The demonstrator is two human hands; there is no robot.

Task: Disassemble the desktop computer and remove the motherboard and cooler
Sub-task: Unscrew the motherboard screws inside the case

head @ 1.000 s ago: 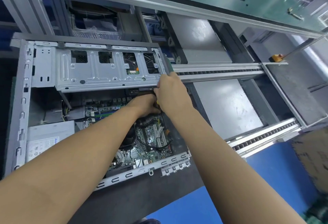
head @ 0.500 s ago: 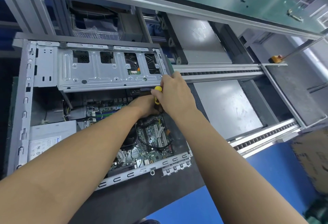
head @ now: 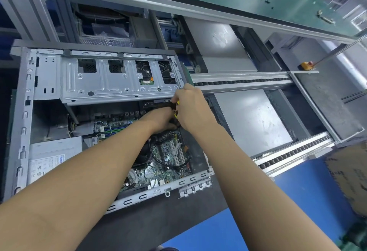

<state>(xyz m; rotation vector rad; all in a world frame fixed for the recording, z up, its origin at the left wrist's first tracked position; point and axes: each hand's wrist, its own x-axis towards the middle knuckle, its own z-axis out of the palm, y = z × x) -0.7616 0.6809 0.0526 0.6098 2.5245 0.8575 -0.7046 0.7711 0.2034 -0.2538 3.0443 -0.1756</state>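
The left arm (head: 79, 181) and the right arm (head: 248, 181) are bare along all the length that shows, with smooth skin and sleeves nowhere in view. The left hand (head: 160, 119) and the right hand (head: 190, 107) are bare as well.

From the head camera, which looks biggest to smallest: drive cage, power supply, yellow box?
1. Drive cage
2. Power supply, partly hidden
3. Yellow box, which is far off, so it may really be bigger than it looks
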